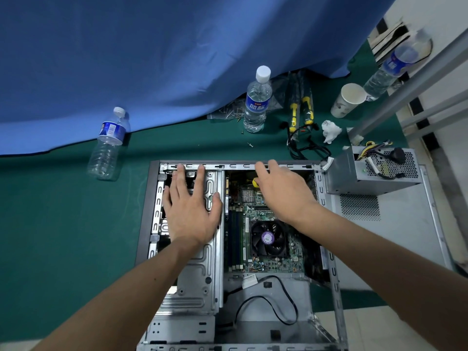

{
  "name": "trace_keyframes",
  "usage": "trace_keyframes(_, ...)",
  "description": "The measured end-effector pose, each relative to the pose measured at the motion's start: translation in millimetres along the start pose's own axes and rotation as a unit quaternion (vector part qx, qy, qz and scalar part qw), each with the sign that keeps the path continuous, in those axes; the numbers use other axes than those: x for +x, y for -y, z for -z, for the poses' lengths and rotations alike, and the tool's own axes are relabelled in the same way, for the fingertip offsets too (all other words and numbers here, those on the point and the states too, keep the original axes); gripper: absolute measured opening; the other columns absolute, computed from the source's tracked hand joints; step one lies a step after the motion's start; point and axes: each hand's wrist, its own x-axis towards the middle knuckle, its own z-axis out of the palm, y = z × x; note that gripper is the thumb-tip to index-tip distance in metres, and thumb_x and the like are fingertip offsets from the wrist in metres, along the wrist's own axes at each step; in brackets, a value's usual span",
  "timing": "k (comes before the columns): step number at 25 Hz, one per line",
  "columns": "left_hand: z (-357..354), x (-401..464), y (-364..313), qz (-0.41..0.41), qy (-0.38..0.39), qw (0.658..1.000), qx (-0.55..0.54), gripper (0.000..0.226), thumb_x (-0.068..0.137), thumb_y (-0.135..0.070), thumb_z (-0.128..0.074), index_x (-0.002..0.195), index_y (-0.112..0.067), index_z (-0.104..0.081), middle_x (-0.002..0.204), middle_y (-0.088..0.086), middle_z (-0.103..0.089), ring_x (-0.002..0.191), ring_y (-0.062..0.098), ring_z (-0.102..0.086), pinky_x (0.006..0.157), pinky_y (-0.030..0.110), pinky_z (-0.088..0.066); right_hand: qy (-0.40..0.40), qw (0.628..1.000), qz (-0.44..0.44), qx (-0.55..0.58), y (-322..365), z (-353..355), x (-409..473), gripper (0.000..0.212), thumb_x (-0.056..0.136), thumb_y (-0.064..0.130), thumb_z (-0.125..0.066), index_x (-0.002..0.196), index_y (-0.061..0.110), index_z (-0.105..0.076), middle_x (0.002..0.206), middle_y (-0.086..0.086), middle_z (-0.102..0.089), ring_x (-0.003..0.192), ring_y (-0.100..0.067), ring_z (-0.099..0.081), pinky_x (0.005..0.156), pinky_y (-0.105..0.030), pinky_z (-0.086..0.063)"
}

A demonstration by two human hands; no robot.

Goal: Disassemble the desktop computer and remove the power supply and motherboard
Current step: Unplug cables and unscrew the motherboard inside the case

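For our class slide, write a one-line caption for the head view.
Left hand flat on the drive cage, right hand over the motherboard; power supply already out.
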Motion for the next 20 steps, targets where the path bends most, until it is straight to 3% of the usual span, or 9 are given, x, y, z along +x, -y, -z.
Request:
trace_keyframes(3,0,0,0,0.001,-0.003,1.000,-0.005,0.066,0.094,-0.056,-0.032,0.155,-0.033,-0.018,0.163,0.011,-0.012,0.149,0.027,-0.012,0.118,0.046,-0.012,-0.007,0.996,0.071,0.061,-10,0,1,0.050,0.083,-0.002,-0.060,0.126,0.017,-0.045,0.114,-0.003,-0.050,0.096,-0.022,-0.040,0.079,-0.036,-0.041)
trace_keyframes(5,1,-1,0,0.001,-0.003,1.000,-0.003,0.067,0.094,-0.056,-0.032,0.155,-0.033,-0.018,0.163,0.010,-0.012,0.149,0.027,-0.012,0.118,0.047,-0.013,-0.004,0.992,0.058,0.112,-11,1,-2,0.049,0.081,0.000,-0.063,0.124,0.016,-0.047,0.115,-0.003,-0.048,0.104,-0.023,-0.038,0.085,-0.038,-0.045)
trace_keyframes(8,1,-1,-1,-0.001,-0.002,1.000,-0.001,0.066,0.094,-0.057,-0.031,0.155,-0.034,-0.017,0.162,0.010,-0.012,0.149,0.027,-0.012,0.118,0.047,-0.012,0.001,0.998,-0.019,0.060,-13,-3,-4,0.031,0.100,0.038,-0.047,0.120,0.015,-0.039,0.103,-0.004,-0.043,0.082,-0.023,-0.046,0.062,-0.034,-0.045)
trace_keyframes(9,0,0,0,0.000,-0.002,1.000,-0.001,0.067,0.094,-0.056,-0.031,0.155,-0.034,-0.017,0.162,0.010,-0.012,0.149,0.026,-0.012,0.118,0.046,-0.011,0.012,0.998,-0.042,0.048,-14,-5,-4,0.030,0.102,0.041,-0.039,0.119,0.015,-0.037,0.100,-0.005,-0.043,0.072,-0.022,-0.045,0.055,-0.033,-0.040)
trace_keyframes(11,1,0,0,-0.001,0.000,1.000,-0.002,0.067,0.094,-0.056,-0.032,0.155,-0.034,-0.017,0.162,0.010,-0.012,0.149,0.026,-0.012,0.118,0.045,-0.010,0.004,0.999,-0.021,0.044,-16,-7,-4,0.023,0.102,0.026,-0.044,0.121,0.015,-0.039,0.105,-0.006,-0.049,0.074,-0.021,-0.042,0.060,-0.033,-0.038)
trace_keyframes(13,1,0,-1,0.000,-0.001,1.000,-0.002,0.067,0.094,-0.056,-0.033,0.155,-0.034,-0.018,0.162,0.010,-0.012,0.149,0.026,-0.012,0.118,0.044,-0.009,-0.013,0.997,0.036,0.068,-21,-8,-4,0.038,0.090,0.004,-0.058,0.123,0.017,-0.045,0.111,-0.002,-0.050,0.090,-0.019,-0.038,0.075,-0.033,-0.041)
trace_keyframes(15,1,0,-1,0.002,-0.001,1.000,-0.003,0.067,0.093,-0.055,-0.033,0.155,-0.034,-0.018,0.162,0.009,-0.012,0.149,0.026,-0.012,0.117,0.043,-0.008,-0.009,0.989,0.055,0.134,-21,-6,-5,0.046,0.081,-0.004,-0.062,0.121,0.016,-0.049,0.113,-0.001,-0.048,0.099,-0.020,-0.036,0.084,-0.036,-0.044)
trace_keyframes(18,2,0,-1,0.001,0.002,1.000,-0.004,0.067,0.093,-0.056,-0.032,0.155,-0.034,-0.017,0.163,0.009,-0.012,0.149,0.025,-0.010,0.117,0.042,-0.007,0.006,0.992,-0.011,0.123,-20,-5,-5,0.034,0.097,0.034,-0.056,0.121,0.015,-0.044,0.109,-0.004,-0.046,0.092,-0.022,-0.048,0.074,-0.037,-0.052)
trace_keyframes(20,2,0,-1,0.003,0.004,1.000,-0.003,0.068,0.093,-0.056,-0.032,0.156,-0.035,-0.016,0.163,0.008,-0.011,0.150,0.024,-0.010,0.117,0.042,-0.007,0.016,0.996,-0.028,0.083,-21,-8,-5,0.029,0.103,0.035,-0.042,0.122,0.013,-0.042,0.108,-0.007,-0.050,0.084,-0.025,-0.054,0.065,-0.037,-0.052)
